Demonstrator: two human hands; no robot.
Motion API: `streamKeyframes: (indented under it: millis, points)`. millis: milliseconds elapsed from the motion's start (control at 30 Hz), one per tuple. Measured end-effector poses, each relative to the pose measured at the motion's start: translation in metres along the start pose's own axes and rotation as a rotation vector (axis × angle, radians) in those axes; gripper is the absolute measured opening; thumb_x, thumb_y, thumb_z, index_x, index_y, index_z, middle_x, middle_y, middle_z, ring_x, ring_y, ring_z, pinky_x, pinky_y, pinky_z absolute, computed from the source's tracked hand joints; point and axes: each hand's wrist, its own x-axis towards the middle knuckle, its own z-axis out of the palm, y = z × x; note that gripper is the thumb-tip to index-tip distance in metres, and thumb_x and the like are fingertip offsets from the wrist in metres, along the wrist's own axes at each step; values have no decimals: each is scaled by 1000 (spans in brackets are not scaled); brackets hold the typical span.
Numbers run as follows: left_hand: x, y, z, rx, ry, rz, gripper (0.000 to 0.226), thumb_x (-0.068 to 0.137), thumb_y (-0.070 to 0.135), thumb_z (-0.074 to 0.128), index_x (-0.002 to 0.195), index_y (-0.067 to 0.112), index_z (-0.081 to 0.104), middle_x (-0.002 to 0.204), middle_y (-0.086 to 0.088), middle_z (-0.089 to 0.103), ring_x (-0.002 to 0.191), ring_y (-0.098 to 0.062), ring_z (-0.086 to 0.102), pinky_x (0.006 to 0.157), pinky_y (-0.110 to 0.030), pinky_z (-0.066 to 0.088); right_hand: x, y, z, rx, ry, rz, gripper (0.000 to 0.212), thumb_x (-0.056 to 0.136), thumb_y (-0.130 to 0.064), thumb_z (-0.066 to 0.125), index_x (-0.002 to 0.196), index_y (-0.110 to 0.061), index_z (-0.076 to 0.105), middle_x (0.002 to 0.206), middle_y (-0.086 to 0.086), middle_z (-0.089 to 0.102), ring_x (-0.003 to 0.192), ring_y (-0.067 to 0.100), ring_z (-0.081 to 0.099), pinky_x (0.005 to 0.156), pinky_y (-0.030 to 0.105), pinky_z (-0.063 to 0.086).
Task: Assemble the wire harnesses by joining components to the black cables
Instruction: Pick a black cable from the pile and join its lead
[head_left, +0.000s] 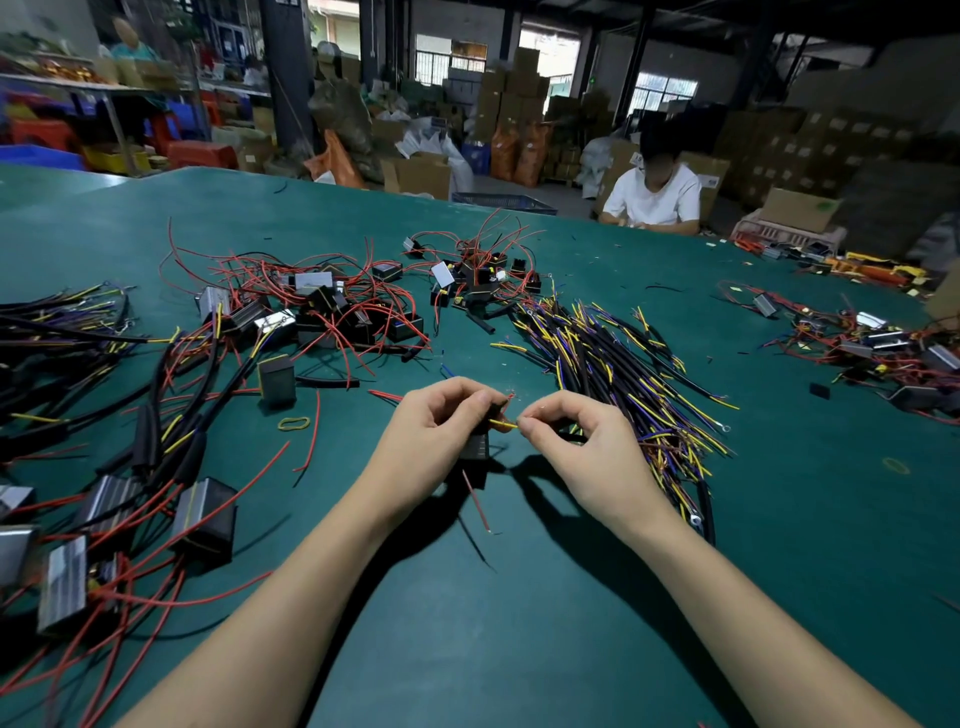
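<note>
My left hand (441, 421) grips a small black box component (475, 447) with a red lead (477, 501) hanging below it. My right hand (576, 431) pinches a thin yellow wire (503, 424) that runs across to the left hand's fingertips. Both hands hover just above the green table (519, 597), near its middle. A pile of black cables with yellow and blue wire ends (613, 364) lies right of my hands. Black box components with red wires (322, 306) are heaped behind my left hand.
Assembled harnesses with boxes (130, 499) lie at the left. Another component heap (478, 270) sits further back and one (878, 343) at the far right. A yellow rubber band (293, 423) lies left of my hands. A person in a white shirt (654, 192) sits across the table.
</note>
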Motion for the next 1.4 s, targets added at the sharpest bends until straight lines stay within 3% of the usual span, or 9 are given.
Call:
streamKeyframes:
  millis: [133, 233, 300, 567, 733, 967, 1233, 1300, 1400]
  points:
    - [0, -2, 1, 39, 1, 23, 5, 89, 12, 63, 87, 14, 67, 76, 5, 71, 71, -1, 63, 68, -13, 47, -1, 3, 0, -2, -2, 3, 12, 87, -16, 67, 87, -27, 71, 81, -13, 70, 82, 4, 62, 96, 38, 44]
    - [1, -3, 1, 67, 13, 40, 9, 87, 8, 65, 85, 17, 67, 75, 6, 71, 71, -2, 63, 69, -13, 47, -3, 5, -3, -3, -5, -33, 14, 87, -12, 66, 89, -25, 72, 79, -14, 68, 75, -4, 58, 79, 16, 43]
    - [0, -3, 1, 79, 9, 47, 11, 87, 7, 66, 84, 17, 66, 74, 8, 70, 71, -3, 62, 69, -15, 48, -2, 4, -4, 0, -33, -37, 14, 88, -10, 65, 87, -22, 72, 77, -14, 68, 73, -5, 57, 74, 10, 41]
    - [0, -4, 3, 120, 13, 41, 15, 85, 6, 67, 80, 21, 65, 73, 10, 67, 64, 0, 57, 66, -13, 45, 0, 4, -21, 165, -240, 73, 18, 92, -8, 60, 89, -22, 72, 86, -5, 73, 81, 7, 61, 78, 20, 47]
    - [-1, -5, 3, 119, 2, 27, 8, 84, 7, 68, 81, 15, 68, 70, 11, 66, 61, -2, 56, 63, -16, 44, 0, 4, -11, 181, -130, 108, 9, 87, -11, 67, 81, -15, 73, 72, -8, 68, 67, 0, 56, 69, 12, 43]
    - [-3, -5, 3, 128, -1, 59, 6, 84, 9, 69, 80, 13, 70, 66, 11, 66, 55, -2, 51, 57, -14, 41, -3, 4, -4, 204, -46, 124, 11, 85, -15, 70, 76, -22, 73, 67, -14, 68, 64, -5, 55, 63, 7, 38]
    - [-3, -3, 4, 149, 0, 88, 8, 83, 14, 71, 75, 16, 69, 62, 3, 63, 53, -7, 48, 53, -18, 39, -4, -2, -3, 181, 3, 96, 8, 84, -13, 70, 81, -18, 75, 80, -6, 73, 80, 3, 64, 80, 18, 46]
    - [-4, -1, 4, 140, -6, 106, 9, 82, 17, 73, 74, 15, 69, 62, -7, 64, 53, -9, 47, 53, -20, 39, -5, -3, -3, 169, -2, 99, 6, 84, -14, 70, 82, -16, 75, 81, -4, 74, 81, 4, 64, 82, 20, 46]
    - [-5, 1, 5, 177, -3, 129, 11, 82, 17, 73, 73, 13, 68, 58, -4, 60, 51, -8, 43, 51, -18, 36, -5, -4, -5, 147, -6, 75, 5, 84, -13, 70, 83, -14, 75, 80, -4, 73, 79, 4, 63, 80, 19, 46]
